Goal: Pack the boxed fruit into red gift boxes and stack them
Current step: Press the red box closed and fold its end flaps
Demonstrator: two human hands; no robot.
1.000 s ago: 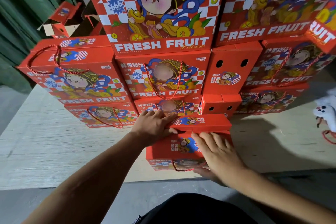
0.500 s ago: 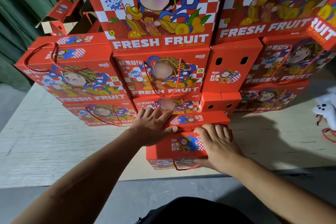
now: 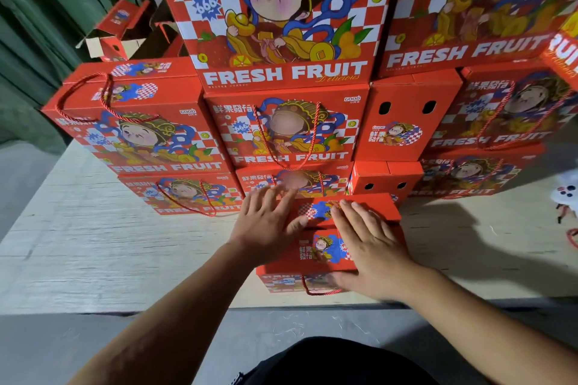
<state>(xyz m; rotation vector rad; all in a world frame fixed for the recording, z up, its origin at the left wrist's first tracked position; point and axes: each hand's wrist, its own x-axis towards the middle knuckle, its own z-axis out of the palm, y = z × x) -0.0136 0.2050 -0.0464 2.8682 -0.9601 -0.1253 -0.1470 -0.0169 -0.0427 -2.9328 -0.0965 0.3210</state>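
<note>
Your right hand (image 3: 372, 247) has slid up onto the red cardboard gift box (image 3: 316, 255), fingers straight and together, flat on its lid. Left hand (image 3: 266, 222) presses the lid's far-left part, fingers spread. Beyond your fingertips: stacked red printed boxes (image 3: 291, 131) on the pale board (image 3: 93, 244).

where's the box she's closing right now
In the head view, the box sits low and centre on the board's front edge, before the stack, under both hands.
</note>
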